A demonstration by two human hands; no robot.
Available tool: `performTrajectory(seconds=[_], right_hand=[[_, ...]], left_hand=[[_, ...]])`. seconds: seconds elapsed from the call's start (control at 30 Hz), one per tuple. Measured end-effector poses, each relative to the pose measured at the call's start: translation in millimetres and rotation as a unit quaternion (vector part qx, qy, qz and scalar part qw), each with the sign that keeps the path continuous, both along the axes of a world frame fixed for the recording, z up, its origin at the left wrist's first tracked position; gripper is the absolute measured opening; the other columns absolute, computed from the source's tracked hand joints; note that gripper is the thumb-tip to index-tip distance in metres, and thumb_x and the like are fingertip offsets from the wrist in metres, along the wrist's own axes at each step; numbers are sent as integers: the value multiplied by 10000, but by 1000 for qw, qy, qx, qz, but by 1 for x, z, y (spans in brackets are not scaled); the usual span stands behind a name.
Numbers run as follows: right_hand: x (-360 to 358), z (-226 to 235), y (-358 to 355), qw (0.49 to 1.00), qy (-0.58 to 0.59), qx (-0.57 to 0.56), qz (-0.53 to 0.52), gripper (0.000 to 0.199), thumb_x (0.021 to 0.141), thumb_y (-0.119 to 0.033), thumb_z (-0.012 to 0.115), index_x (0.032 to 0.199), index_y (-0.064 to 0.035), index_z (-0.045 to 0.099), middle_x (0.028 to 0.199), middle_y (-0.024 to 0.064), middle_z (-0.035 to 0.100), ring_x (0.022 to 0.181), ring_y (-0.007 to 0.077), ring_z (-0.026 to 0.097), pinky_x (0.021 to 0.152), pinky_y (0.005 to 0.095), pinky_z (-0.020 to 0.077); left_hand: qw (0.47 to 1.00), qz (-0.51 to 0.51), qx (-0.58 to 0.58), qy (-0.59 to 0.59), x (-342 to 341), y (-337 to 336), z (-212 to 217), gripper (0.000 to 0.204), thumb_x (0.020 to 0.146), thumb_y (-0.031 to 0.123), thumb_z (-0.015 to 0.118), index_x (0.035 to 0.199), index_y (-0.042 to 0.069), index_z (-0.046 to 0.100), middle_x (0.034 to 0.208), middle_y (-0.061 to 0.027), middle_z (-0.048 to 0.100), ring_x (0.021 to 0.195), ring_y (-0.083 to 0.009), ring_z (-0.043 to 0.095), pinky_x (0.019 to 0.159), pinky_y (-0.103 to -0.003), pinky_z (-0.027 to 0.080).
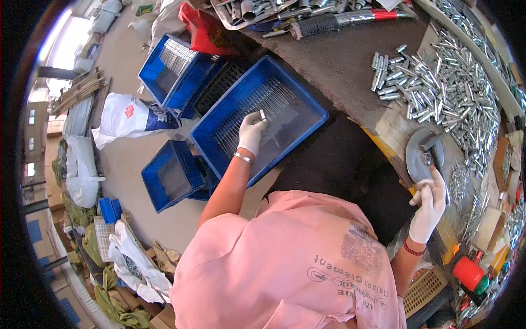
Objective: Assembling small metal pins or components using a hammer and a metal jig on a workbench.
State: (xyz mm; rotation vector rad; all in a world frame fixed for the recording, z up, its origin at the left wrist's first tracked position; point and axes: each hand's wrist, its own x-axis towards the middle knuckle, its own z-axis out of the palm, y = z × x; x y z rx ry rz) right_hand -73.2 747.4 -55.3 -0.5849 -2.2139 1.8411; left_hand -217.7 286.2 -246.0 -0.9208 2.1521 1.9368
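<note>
My left hand (251,135), in a white glove with bare fingertips, is over a blue bin (257,178). It is closed on a short silver metal tube (262,115). Below it, rows of slim metal pieces (268,97) lie side by side on the bin's grey bottom. My right hand (429,205), gloved alike, is at the near edge of a round grey metal disc (415,159) on the workbench. Its index finger stretches toward a small metal fixture (429,143) on the disc. The other fingers are partly bent, and I see nothing held in them.
A heap of short silver tubes (438,88) covers the bench at right. A tool with a red handle (356,19) lies at the far edge. More blue bins (178,175) and white sacks (123,115) stand on the floor at left. A red-and-green spool (470,275) is near right.
</note>
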Motion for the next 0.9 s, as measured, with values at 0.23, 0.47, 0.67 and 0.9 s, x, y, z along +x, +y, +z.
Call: performTrajectory(seconds=[0.23,0.47,0.67,0.9], right_hand=[[-4,-5,-2,1000,5,20,-21,420,1056,-30,526,1464,34,600,971,54,657,650,54,525,583,204,451],[0,-7,2,1000,8,6,-25,391,1054,-30,529,1426,28,633,966,54,666,641,58,523,583,208,449],[5,-8,-3,999,-3,9,-32,361,1057,-27,544,1401,-13,654,964,50,688,689,70,587,606,230,500],[-1,3,-3,997,-14,-80,3,312,1057,-6,572,1343,-44,690,972,14,717,725,32,599,656,210,521]], left_hand=[[982,87,-168,-10,-20,-84,-113,519,779,112,819,1270,-23,717,1073,-119,774,909,-238,734,829,-358,583],[927,-18,-371,-50,-52,-152,-191,494,796,146,839,1241,-29,718,1184,-252,768,1108,-406,733,965,-445,567],[928,44,-362,-75,-58,-73,-125,417,899,267,829,1237,43,732,1209,-216,773,1126,-368,738,993,-447,554],[864,-26,-290,411,-79,62,108,97,981,68,765,1063,24,735,1005,-75,731,897,-162,667,830,-311,549]])
